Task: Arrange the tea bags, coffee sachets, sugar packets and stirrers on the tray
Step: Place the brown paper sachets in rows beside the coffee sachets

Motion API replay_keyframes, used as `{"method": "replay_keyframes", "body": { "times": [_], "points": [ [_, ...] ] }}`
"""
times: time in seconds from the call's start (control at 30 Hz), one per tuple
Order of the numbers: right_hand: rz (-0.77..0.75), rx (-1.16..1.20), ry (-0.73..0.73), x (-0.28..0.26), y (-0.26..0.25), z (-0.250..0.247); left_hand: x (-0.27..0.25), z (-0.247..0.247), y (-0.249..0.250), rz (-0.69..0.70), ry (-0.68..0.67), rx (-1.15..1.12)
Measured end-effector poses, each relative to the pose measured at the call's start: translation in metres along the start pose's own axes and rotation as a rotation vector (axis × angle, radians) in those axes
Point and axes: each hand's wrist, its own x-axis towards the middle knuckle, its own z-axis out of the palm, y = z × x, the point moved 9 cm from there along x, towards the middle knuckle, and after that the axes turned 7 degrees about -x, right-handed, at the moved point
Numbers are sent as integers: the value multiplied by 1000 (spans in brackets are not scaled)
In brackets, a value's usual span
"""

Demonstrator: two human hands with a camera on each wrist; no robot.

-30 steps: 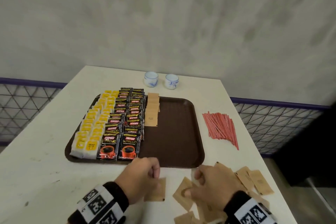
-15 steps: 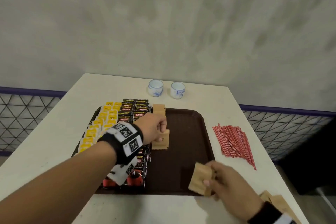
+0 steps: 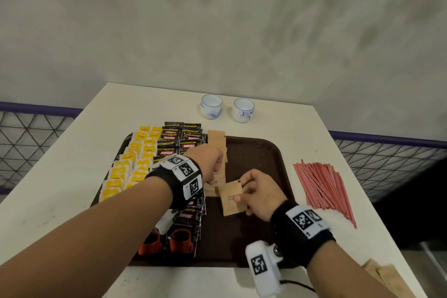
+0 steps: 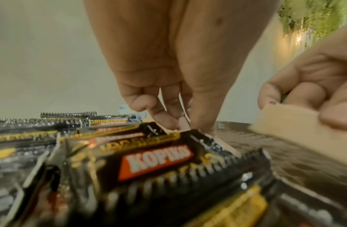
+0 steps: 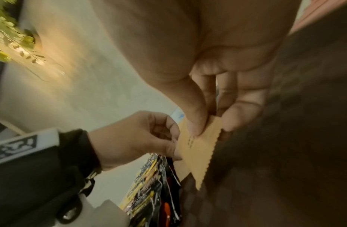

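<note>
Your right hand [image 3: 258, 191] has carried its pinched sugar packet [image 3: 231, 197] inward over the tray [image 3: 261, 152] to the brown column, where your left hand [image 3: 212, 164] pins the last packet with curled fingertips; lowering it carelessly could skew that row.

"KOPIKO" on black coffee sachets [image 4: 155, 162], other print unreadable
</note>
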Motion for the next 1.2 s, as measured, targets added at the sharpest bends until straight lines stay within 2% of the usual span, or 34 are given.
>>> {"method": "replay_keyframes", "body": {
  "times": [0.27,0.43,0.57,0.73,1.0,1.1,1.2],
  "points": [
    [66,74,-13,13,0,19,0,-5,-2,22,65,-1],
    [59,34,14,15,1,16,-12,-26,-9,33,241,-187],
    [41,-21,37,19,-3,14,-40,-56,-12,89,352,-287],
    [15,-63,57,24,-13,17,-86,-93,-14,129,452,-296],
    [34,-125,81,26,-15,19,-150,-107,-12,176,559,-337],
    [-2,-75,94,18,-23,1,-166,-90,-1,211,548,-362],
    [-60,7,130,-8,-31,-43,-177,-41,25,278,390,-341]
  ]
}}
